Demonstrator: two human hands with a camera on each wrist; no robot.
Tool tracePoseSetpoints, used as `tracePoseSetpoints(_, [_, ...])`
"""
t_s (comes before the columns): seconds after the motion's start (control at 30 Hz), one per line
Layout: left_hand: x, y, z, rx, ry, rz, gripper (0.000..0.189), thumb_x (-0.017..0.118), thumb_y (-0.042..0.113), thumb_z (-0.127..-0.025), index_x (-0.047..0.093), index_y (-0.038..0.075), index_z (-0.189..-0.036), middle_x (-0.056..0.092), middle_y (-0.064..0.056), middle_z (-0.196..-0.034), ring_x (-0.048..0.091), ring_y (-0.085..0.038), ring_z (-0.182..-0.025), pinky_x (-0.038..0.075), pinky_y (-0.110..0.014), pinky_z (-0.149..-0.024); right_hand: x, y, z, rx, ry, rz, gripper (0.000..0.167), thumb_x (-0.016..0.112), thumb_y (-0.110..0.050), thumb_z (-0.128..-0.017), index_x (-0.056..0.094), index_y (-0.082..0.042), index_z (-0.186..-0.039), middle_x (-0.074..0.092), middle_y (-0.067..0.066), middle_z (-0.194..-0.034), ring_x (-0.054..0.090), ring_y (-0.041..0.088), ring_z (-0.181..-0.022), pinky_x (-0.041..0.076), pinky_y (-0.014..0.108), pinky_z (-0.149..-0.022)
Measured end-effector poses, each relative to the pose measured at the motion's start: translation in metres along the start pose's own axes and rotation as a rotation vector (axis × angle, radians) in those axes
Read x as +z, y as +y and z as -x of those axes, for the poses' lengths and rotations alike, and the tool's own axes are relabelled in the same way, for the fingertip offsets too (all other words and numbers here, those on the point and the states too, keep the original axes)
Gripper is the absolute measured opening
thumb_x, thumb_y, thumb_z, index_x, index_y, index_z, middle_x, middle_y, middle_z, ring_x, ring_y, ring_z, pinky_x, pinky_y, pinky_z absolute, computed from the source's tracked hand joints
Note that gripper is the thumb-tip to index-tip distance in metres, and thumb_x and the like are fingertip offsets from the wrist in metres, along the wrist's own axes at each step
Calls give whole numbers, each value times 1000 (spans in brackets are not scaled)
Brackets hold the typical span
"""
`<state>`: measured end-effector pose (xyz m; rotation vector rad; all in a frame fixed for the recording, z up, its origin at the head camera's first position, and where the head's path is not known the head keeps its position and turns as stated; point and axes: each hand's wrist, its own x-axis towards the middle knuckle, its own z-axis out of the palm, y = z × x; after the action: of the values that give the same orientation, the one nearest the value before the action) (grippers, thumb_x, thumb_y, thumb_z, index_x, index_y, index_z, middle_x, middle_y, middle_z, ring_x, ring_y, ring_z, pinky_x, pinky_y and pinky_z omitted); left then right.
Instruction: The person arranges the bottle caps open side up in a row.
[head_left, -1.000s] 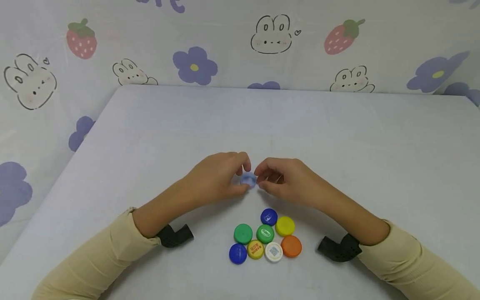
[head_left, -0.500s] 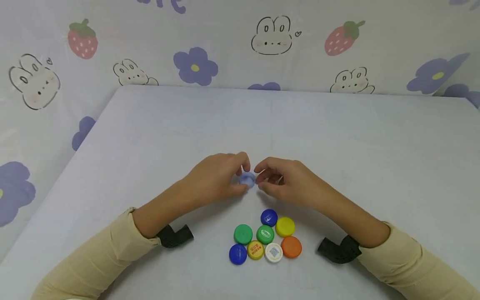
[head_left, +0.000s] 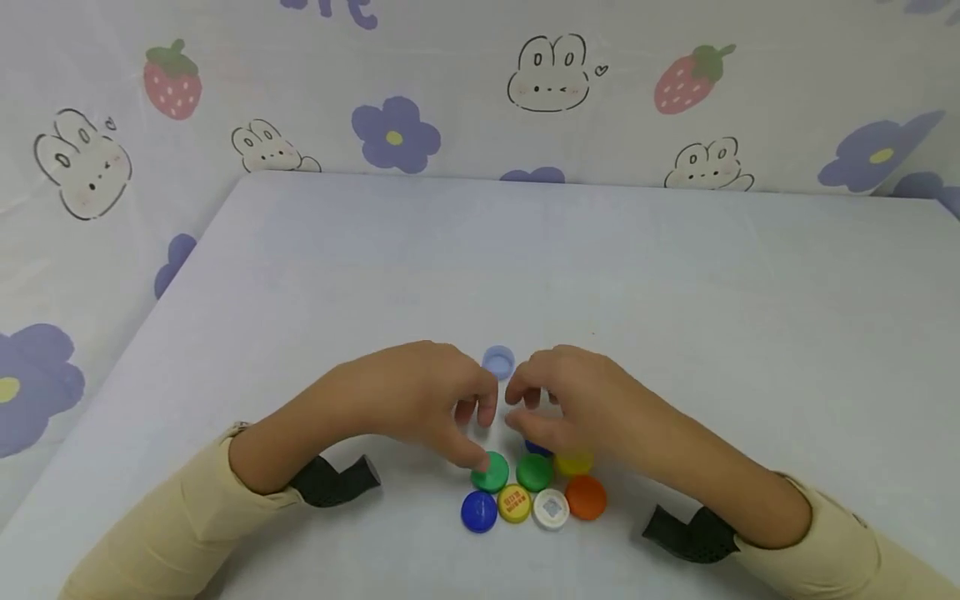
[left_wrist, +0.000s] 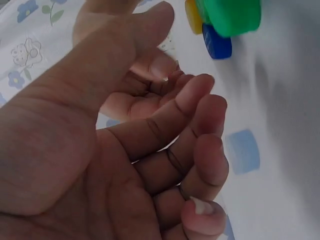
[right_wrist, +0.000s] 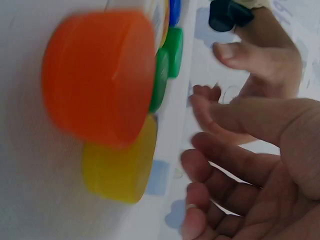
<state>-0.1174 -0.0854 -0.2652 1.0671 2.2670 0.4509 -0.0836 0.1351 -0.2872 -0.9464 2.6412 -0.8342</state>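
Note:
A translucent light blue bottle cap [head_left: 498,362] lies on the white table just beyond both hands. My left hand [head_left: 427,396] hovers with loosely bent fingers, its thumb overlapping a green cap [head_left: 491,473] in the head view. Opposite it, my right hand [head_left: 577,396] is held with relaxed fingers above a dark blue cap [head_left: 537,448] and a yellow cap [head_left: 574,464], partly hiding both. Neither hand holds anything; in the wrist views their fingers stand apart from the caps. Also in the cluster are a second green cap [head_left: 534,472] and an orange cap [head_left: 586,498].
Along the cluster's near side lie another dark blue cap [head_left: 479,512], a yellow cap with red print [head_left: 514,504] and a white cap [head_left: 552,509]. A patterned curtain [head_left: 465,83] hangs behind the table's far edge. Each wrist wears a black mount [head_left: 337,483].
Both hands have left the light blue cap and come nearer the body, over the far side of the cap cluster. The light blue cap stays on the table, out of the left hand's fingers.

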Motion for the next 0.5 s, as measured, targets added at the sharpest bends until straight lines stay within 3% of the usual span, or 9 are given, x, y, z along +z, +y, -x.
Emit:
tracePoseSetpoints(0.17, [6,4,-2,8,-17,-4,24,87,33,-80,69,19,-87,61,10,-76,55,-8,-69,46,-26,-64,6,-11,9,-57,-85,49,16,83,-29,-87,77,-18,-97,63,-12,-91,53,10,-89,50,26,-74])
tracePoseSetpoints(0.5, [6,3,-3,44,-97,15,16,81,11,-81,69,19,-89,62,11,-76,57,-7,-71,48,-26,-65,17,-13,10,-99,-95,59,18,86,-32,-84,78,-19,-93,58,-15,-85,46,7,-82,44,22,-67])
